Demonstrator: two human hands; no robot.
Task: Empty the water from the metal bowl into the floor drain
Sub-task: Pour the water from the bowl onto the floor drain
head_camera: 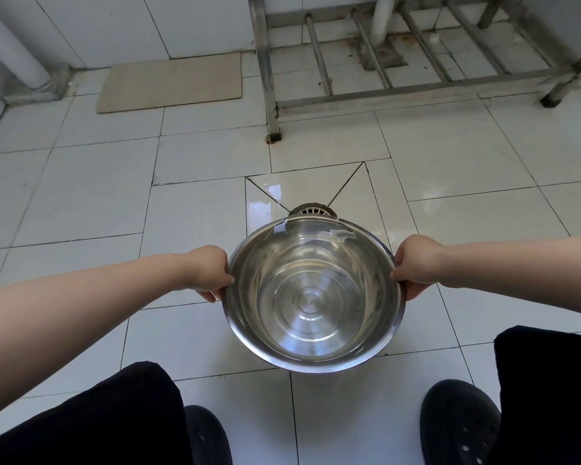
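Note:
A shiny metal bowl (312, 293) hangs above the white tiled floor, held by its rim on both sides. My left hand (212, 273) grips the left rim and my right hand (416, 265) grips the right rim. The bowl tips away from me, and clear water gathers toward its far edge. Just beyond that far edge lies the round floor drain (311, 209) with a white grate, partly hidden by the bowl. The tiles around the drain (265, 203) are wet and glossy.
A steel rack frame (272, 95) stands on the floor ahead, with a white pipe (381, 21) behind it. A beige mat (171, 82) lies by the wall at left. My black shoes (460, 427) and dark trouser legs are below the bowl.

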